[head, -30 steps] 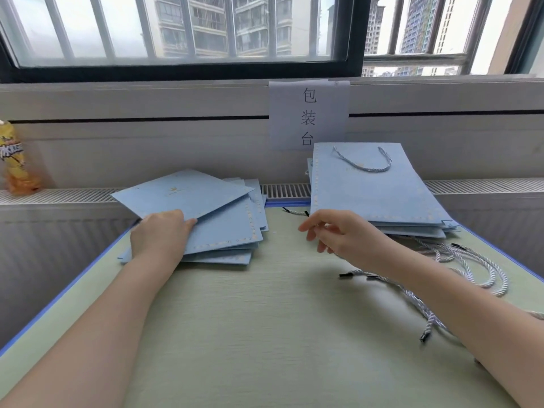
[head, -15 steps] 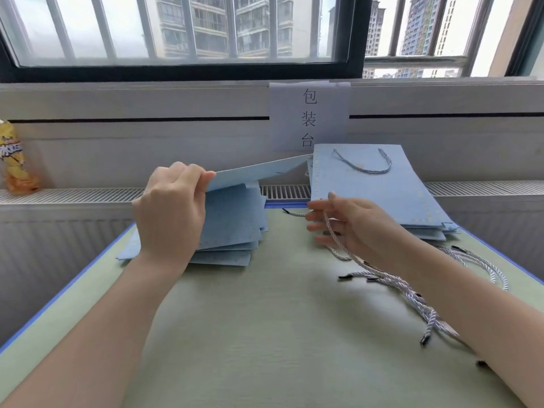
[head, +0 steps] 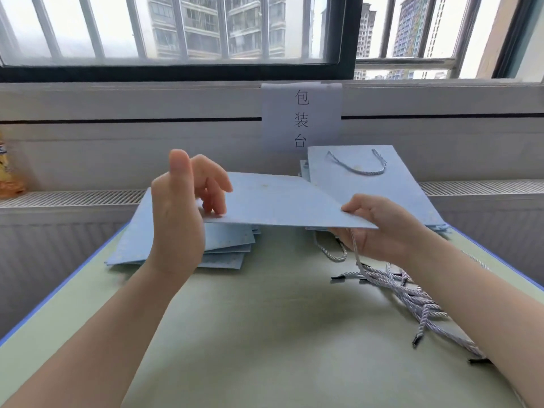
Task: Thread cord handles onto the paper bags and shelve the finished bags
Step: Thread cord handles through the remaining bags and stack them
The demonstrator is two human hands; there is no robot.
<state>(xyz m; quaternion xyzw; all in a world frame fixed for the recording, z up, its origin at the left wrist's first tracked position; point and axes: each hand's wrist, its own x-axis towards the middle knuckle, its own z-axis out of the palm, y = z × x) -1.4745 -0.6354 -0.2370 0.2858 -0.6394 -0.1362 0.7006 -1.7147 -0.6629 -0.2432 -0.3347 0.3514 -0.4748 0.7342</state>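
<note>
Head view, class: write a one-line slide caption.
Both hands, left hand and right hand, lift a blue paper bag above the table.

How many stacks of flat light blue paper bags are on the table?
2: an unthreaded stack at back left behind the left hand, and a stack at back right topped by a bag with a cord handle. Lower bags are partly hidden.
</note>
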